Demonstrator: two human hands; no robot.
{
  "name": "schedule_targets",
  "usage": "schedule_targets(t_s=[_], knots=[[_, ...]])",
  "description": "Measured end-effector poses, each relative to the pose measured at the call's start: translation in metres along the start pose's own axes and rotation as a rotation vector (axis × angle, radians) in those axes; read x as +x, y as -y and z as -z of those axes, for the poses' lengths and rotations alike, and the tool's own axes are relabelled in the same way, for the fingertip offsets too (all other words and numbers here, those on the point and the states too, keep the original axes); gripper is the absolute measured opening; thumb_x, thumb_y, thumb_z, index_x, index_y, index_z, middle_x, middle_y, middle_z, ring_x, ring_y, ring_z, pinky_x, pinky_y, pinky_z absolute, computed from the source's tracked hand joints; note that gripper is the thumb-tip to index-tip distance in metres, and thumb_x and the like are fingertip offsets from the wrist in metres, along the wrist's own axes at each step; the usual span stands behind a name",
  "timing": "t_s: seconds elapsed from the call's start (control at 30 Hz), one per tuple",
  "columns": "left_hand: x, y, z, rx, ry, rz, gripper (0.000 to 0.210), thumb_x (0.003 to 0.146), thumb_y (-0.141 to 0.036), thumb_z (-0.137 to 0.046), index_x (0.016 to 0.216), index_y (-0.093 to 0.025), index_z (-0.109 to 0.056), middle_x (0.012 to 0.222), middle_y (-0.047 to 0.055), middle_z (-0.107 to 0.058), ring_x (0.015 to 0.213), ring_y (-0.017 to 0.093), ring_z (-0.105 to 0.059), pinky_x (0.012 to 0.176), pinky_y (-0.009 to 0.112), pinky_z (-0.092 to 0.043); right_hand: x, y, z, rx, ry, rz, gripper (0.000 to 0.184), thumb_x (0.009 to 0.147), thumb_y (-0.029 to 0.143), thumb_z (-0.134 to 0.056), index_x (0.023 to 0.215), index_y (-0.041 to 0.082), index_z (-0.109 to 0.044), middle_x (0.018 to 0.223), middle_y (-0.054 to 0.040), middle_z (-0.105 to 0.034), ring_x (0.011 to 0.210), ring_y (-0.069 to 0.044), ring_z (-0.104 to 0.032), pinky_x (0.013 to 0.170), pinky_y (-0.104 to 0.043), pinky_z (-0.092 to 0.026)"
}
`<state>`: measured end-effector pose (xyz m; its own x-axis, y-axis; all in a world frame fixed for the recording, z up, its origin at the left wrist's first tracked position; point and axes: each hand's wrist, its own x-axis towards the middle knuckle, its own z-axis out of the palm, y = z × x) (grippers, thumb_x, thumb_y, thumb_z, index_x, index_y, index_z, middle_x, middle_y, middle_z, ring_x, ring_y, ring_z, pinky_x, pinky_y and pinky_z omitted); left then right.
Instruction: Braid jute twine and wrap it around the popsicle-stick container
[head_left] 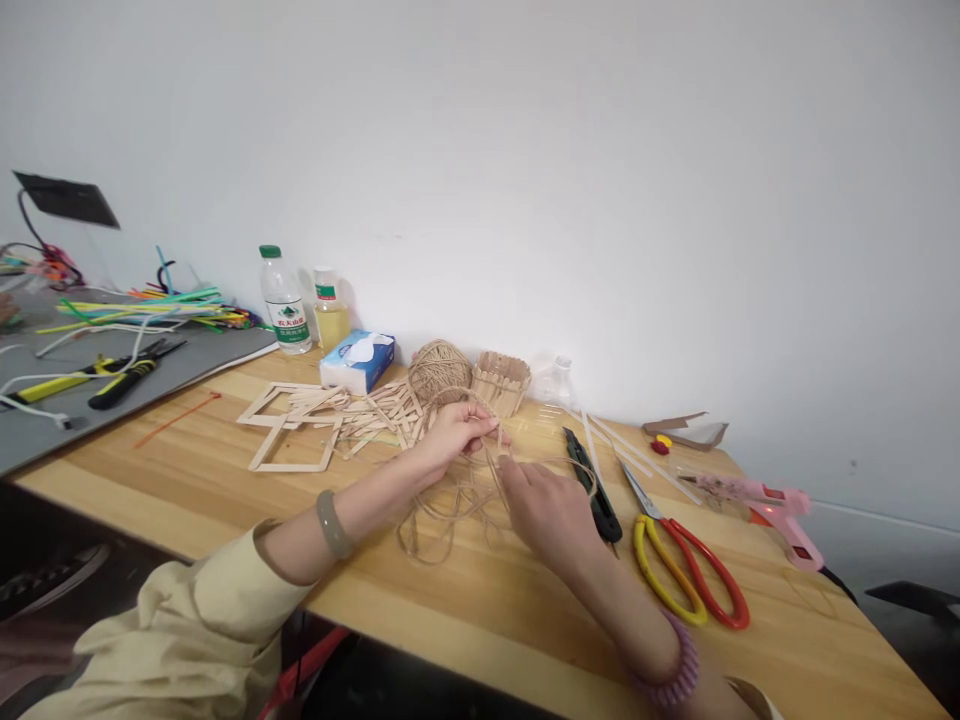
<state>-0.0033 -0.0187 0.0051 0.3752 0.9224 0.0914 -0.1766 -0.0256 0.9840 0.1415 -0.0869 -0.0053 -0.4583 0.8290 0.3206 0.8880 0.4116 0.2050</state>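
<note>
My left hand (466,432) pinches thin brown jute twine (469,497); my right hand (544,503), at four o'clock, curls closed around it. I'd tension evenly.

plain white wall (600,200) – softly lit – behind a pale wooden table (480,600).

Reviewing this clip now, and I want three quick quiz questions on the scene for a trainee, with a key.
1. What are the left hand and the right hand handling? A) pliers B) twine C) tissues
2. True or false: in the picture, the scissors lie to the right of the utility knife.
3. What colour is the body of the glue gun?

Key: 1. B; 2. true; 3. pink.
</note>
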Motion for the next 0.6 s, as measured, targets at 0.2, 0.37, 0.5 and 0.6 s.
schedule_targets(t_s=[0.2,0.37,0.5,0.6], knots=[[0.003,0.0,0.007,-0.3,0.029,0.017,0.016,0.066,-0.021,-0.063,0.065,-0.012,-0.05,0.062,-0.001,-0.052,0.044,0.002,-0.036,0.042,0.016,-0.025,0.005,-0.007,-0.003,-0.009,0.13,-0.064,0.022,0.087,0.019,-0.035,0.094,0.018,-0.057,0.067,-0.0073,-0.066,0.058,-0.017,-0.061,0.045,-0.024,-0.026],[0.01,-0.018,0.028,-0.495,-0.026,-0.099,0.02,0.067,-0.016,-0.064,0.068,-0.015,-0.044,0.058,-0.005,-0.045,0.041,0.001,-0.032,0.037,0.013,-0.021,0.004,-0.044,-0.001,-0.127,0.209,-0.272,0.049,0.09,0.046,-0.025,0.088,0.013,-0.06,0.068,-0.0142,-0.067,0.063,-0.023,-0.064,0.05,-0.025,-0.036],[0.016,-0.046,0.064,-0.62,-0.284,-0.307,0.02,0.072,-0.005,-0.055,0.066,-0.016,-0.039,0.057,-0.007,-0.043,0.038,0.0,-0.027,0.035,0.012,-0.018,-0.006,-0.081,0.009,-0.261,0.173,-0.487,0.061,0.085,0.057,-0.025,0.09,0.007,-0.061,0.068,-0.0193,-0.065,0.067,-0.029,-0.064,0.054,-0.031,-0.04],[0.015,-0.066,0.099,-0.605,-0.581,-0.439,0.021,0.081,-0.004,-0.042,0.066,-0.017,-0.035,0.054,-0.007,-0.041,0.037,0.0,-0.028,0.036,0.013,-0.02,-0.014,-0.104,0.018,-0.243,0.205,-0.647,0.06,0.086,0.053,-0.026,0.092,0.006,-0.062,0.075,-0.0226,-0.066,0.072,-0.033,-0.064,0.058,-0.037,-0.043]])
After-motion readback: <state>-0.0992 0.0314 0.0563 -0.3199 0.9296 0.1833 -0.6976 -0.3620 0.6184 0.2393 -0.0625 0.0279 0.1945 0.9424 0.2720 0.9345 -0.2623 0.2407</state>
